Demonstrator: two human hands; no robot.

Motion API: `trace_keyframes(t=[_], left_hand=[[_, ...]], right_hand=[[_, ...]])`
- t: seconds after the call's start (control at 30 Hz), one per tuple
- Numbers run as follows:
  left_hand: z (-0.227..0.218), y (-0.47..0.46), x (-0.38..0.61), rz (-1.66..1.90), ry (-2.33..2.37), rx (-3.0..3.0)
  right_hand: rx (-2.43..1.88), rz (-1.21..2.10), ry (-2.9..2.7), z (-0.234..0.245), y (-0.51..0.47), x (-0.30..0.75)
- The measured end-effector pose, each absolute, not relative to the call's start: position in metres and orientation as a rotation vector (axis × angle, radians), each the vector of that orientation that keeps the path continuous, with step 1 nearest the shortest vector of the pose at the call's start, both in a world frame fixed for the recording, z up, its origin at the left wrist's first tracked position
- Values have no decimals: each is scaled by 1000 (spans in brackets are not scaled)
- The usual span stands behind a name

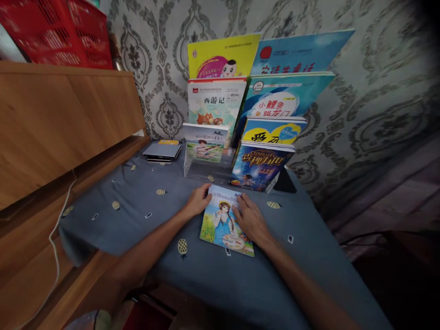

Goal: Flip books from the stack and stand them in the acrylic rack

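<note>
One book lies near the worktop's front edge, the left hand clasping its corner, the right hand over its side, grip unclear; uneven pressure could ruck the cloth.

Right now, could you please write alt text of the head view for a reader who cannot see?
Left hand and right hand touch an illustrated paperback on a pineapple-patterned tablecloth. Behind it, Chinese-titled books stand in tiers on a clear display rack; a red plastic basket sits at upper left.
</note>
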State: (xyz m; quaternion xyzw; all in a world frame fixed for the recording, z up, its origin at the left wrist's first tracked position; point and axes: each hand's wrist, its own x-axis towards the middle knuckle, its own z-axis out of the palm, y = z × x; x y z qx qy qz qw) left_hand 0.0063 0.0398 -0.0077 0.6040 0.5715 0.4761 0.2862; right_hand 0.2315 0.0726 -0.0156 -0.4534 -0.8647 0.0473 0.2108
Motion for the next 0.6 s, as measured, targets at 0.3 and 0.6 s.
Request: trace_keyframes(t=[0.3,0.6], left_hand=[[3,38,9,1307,1511,1298],[14,29,9,1231,1145,863]], right_hand=[[-1285,221,-2385,-14,72,232],[-1302,326,-2375,3,66,234]])
